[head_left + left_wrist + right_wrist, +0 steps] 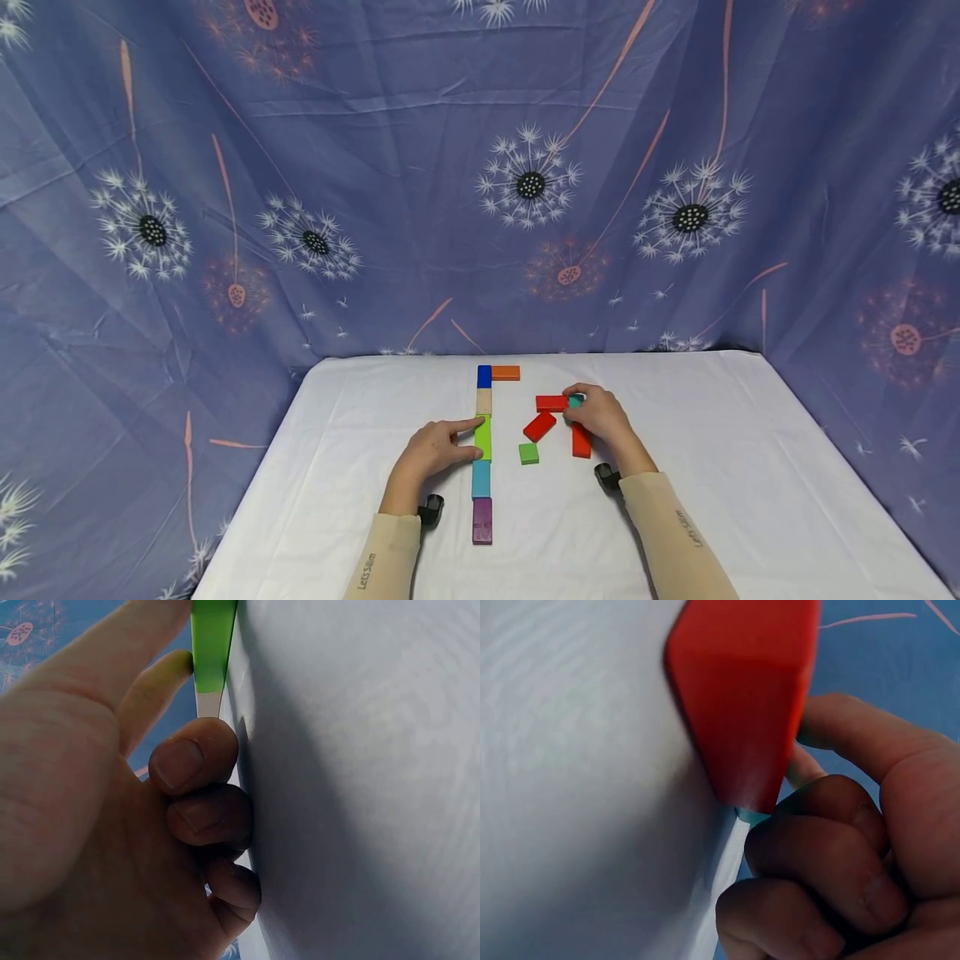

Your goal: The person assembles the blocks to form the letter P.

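Observation:
My left hand point(435, 448) touches the left side of a long lime-green block point(483, 442) with outstretched index finger and thumb; its other fingers are curled in the left wrist view. That block is part of a straight column: a blue block point(484, 377) and a beige block point(483, 402) above it, a light-blue block point(481, 479) and a purple block point(482, 521) below. Pinched between thumb and index finger of my right hand point(606, 418) is a small teal block point(575, 402), partly hidden. It lies between a red block point(551, 404) and another red block point(581, 442).
An orange block point(506, 373) extends right from the column's top. Between the column and my right hand lie a tilted red block point(539, 427) and a small green block point(528, 453). A white cloth point(540, 550) covers the table; a patterned curtain point(420, 217) hangs behind.

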